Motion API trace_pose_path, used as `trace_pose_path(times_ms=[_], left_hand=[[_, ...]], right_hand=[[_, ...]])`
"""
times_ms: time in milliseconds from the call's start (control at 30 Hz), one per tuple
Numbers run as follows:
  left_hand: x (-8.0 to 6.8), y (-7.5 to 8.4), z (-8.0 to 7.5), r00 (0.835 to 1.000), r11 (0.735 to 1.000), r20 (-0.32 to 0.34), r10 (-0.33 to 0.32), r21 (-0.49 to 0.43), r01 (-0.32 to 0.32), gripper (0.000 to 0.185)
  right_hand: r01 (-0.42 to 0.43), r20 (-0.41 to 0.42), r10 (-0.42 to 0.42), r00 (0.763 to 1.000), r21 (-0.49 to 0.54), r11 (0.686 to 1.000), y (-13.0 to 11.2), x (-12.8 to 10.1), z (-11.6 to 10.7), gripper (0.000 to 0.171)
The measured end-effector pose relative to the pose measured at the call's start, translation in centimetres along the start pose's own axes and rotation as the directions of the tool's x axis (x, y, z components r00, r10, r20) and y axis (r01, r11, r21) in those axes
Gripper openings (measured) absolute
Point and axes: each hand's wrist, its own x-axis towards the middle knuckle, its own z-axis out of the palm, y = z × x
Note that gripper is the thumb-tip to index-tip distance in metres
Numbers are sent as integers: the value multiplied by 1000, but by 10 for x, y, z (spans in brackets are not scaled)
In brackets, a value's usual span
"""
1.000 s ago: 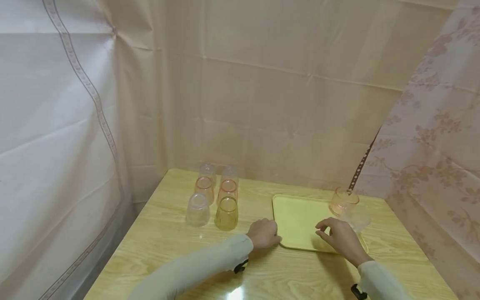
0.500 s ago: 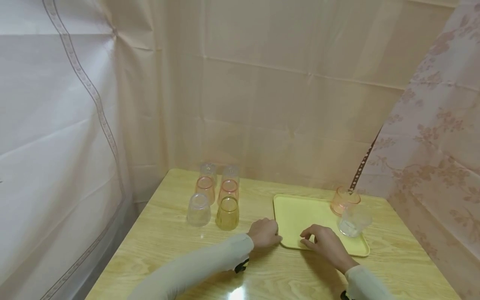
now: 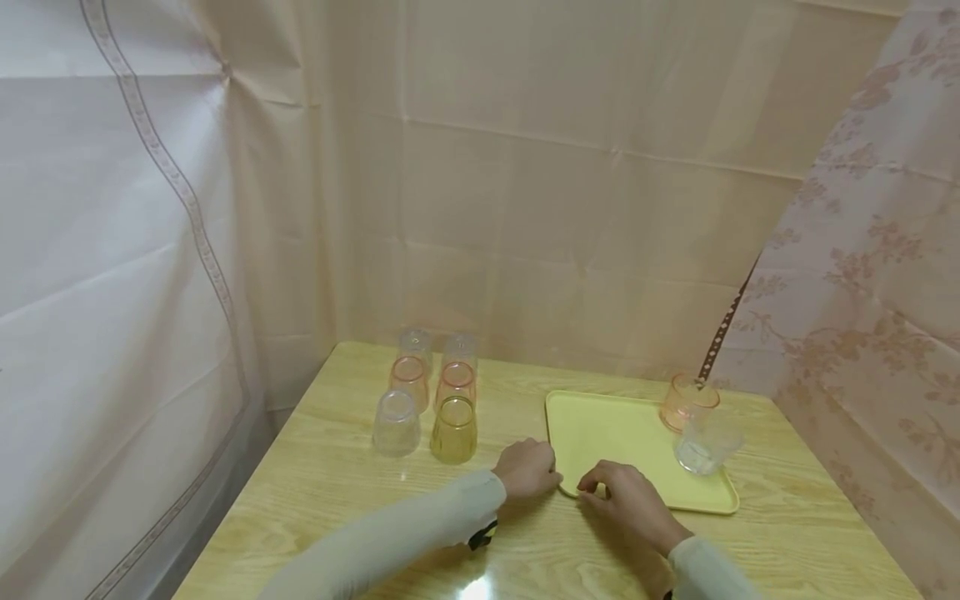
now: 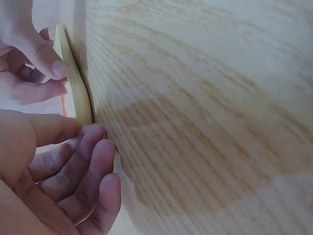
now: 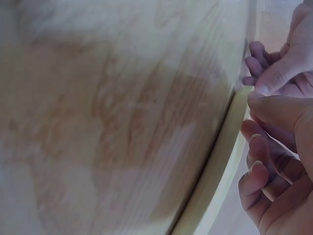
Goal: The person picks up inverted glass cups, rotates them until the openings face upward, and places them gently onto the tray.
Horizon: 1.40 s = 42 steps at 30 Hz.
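Observation:
My left hand (image 3: 527, 468) is at the front left corner of a yellow tray (image 3: 600, 433), its thumb and forefinger pinching the rim. My right hand (image 3: 628, 498) is over the tray's front edge, close to the left one, with fingers loosely curled. In the right wrist view, the right thumb tip lies right at the tray rim (image 5: 227, 142), with a gap between thumb and fingers. On the tray's right side stand an orange glass (image 3: 678, 410) at the back and a clear glass (image 3: 697, 456) in front of it.
Several upside-down glasses stand in two rows left of the tray: a clear one (image 3: 396, 429) and a yellow one (image 3: 453, 437) in front, two orange ones (image 3: 408, 387) in the middle, clear ones (image 3: 461, 343) behind. Curtains (image 3: 510, 200) hang around the wooden table (image 3: 570, 558).
My right hand has moved left and toward me along the tray, away from the clear glass, which now shows fully. The left hand stays at the tray corner.

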Motion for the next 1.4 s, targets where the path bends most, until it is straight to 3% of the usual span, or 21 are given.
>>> trace_pose_path(times_ms=[433, 633, 900, 1067, 1233, 1400], left_hand=[[2, 2, -3, 1000, 1000, 6, 12, -15, -12, 55], [3, -2, -10, 996, 996, 9, 90, -25, -90, 53], [5, -6, -51, 979, 971, -11, 203, -130, -203, 29], [-1, -18, -80, 971, 970, -28, 237, -53, -238, 21], [-12, -44, -115, 964, 966, -67, 256, -1, -257, 15], [-25, -82, -136, 951, 958, -116, 285, 4, -287, 12]], right_hand=[[64, -29, -65, 997, -30, 998, -1, 4, 7, 10], [54, -29, -55, 998, -31, 998, -2, 5, 9, 9], [35, -31, -36, 999, -21, 999, 1, 4, 8, 8], [18, -1, -18, 1000, 8, 1000, 2, 4, 9, 8], [7, 5, -7, 1000, 15, 1000, 0, 3, 11, 8], [8, -7, -8, 1000, 9, 1000, -1, 5, 12, 9]])
